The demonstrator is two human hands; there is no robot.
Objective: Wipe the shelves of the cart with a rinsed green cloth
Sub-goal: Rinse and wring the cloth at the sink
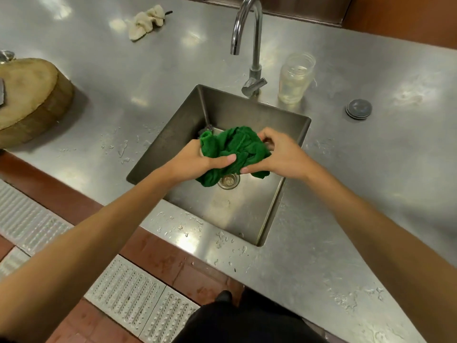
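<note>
A bunched green cloth (231,147) hangs over the steel sink (249,211), just above the drain (228,180). My left hand (197,160) grips its left side, thumb pressed across the fabric. My right hand (279,155) holds its right side, fingers curled into the folds. The curved tap (247,33) stands behind the sink with no water running from it. No cart is in view.
A clear plastic jar (295,79) stands right of the tap. A round wooden chopping block (29,100) sits at the left of the wet steel counter (123,82). A beige rag (146,22) lies at the back. A grey round plug (358,108) lies to the right. Perforated floor grates (128,293) run below.
</note>
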